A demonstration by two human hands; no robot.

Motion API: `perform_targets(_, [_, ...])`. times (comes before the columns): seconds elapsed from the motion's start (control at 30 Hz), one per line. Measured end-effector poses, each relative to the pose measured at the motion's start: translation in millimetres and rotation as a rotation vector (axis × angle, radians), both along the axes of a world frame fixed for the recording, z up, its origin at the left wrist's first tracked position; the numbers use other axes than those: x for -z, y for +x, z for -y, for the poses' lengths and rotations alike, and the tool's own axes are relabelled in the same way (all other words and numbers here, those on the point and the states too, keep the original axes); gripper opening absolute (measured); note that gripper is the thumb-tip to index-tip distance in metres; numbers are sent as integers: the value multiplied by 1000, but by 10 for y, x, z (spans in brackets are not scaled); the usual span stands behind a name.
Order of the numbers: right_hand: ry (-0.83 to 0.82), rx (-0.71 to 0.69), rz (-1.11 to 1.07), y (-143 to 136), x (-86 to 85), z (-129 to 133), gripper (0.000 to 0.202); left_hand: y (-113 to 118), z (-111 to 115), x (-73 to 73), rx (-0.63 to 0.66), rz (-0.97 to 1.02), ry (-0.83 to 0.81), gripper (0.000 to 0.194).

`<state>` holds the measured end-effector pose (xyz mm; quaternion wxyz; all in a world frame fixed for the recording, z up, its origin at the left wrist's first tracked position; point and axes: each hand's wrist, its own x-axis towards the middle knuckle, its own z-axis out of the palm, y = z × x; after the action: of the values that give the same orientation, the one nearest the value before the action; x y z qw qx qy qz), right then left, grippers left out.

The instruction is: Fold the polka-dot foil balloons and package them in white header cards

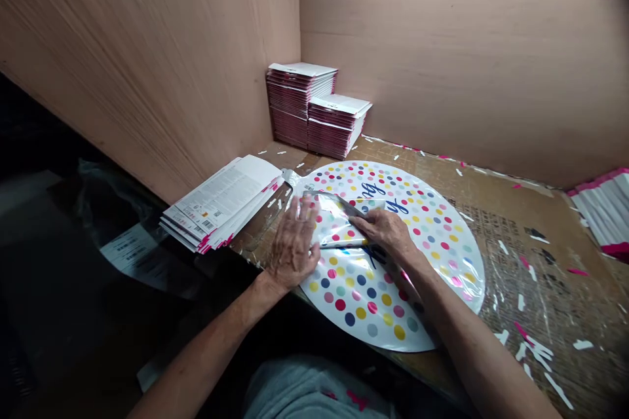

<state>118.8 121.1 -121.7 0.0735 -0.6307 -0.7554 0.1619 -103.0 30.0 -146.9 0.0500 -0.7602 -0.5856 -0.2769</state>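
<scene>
In the head view, a round foil balloon (393,255) with coloured dots is lying flat on the counter (540,262), near its front edge. On top of it, a folded dotted balloon (337,219) is forming a narrow band; its long axis is running from left to right, slightly tilted, with the left end near the left hand (293,245). The left hand is resting flat with fingers spread, pressing on the left end of the fold. The right hand (386,230) is lying palm down on the right part of the fold, with its fingers bent over the edge; both forearms are coming in from the lower edge, and the hands are apart. Just left of the left hand, a fanned pile of printed cards (223,203) is lying on the counter. In the corner behind, two stacks of pink-edged cards (314,114) are standing against the wooden wall (442,46). Small paper strips (535,347) are lying scattered on the counter at the right.
</scene>
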Motion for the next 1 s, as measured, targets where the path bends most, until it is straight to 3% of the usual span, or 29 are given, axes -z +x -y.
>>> perform_targets(0.1, [183,-42,60,-42,-52,131,42,-40,-40,22,113,-118,-199,58])
perform_targets(0.2, [437,-316,81,-282,-76,363,40,-54,-89,15,55,-126,-275,50])
perform_targets(0.3, [362,-566,217,-614,-82,513,23,-74,-188,-150,49,-169,-312,40])
perform_targets(0.37, [321,-641,282,-705,-93,538,27,-103,-301,-310,136,-212,-305,35])
perform_targets(0.47, [317,-766,264,-474,-100,572,28,-169,-498,-462,451,-219,-245,58])
perform_targets(0.57, [286,-883,-8,22,-36,651,30,-251,-639,-439,654,-204,-334,69])
perform_targets(0.63, [240,-774,-314,306,47,679,33,-296,-682,-378,650,-163,-456,65])
perform_targets(0.77, [90,-152,-676,489,191,596,35,-255,-697,-284,623,-22,-521,42])
perform_targets(0.87, [87,192,-629,400,197,448,40,-48,-695,-218,458,91,-429,25])
perform_targets(0.93, [114,298,-455,322,147,353,42,148,-693,-156,252,110,-372,22])
perform_targets(1.0, [124,320,-205,257,68,281,44,344,-685,-90,61,49,-315,20])
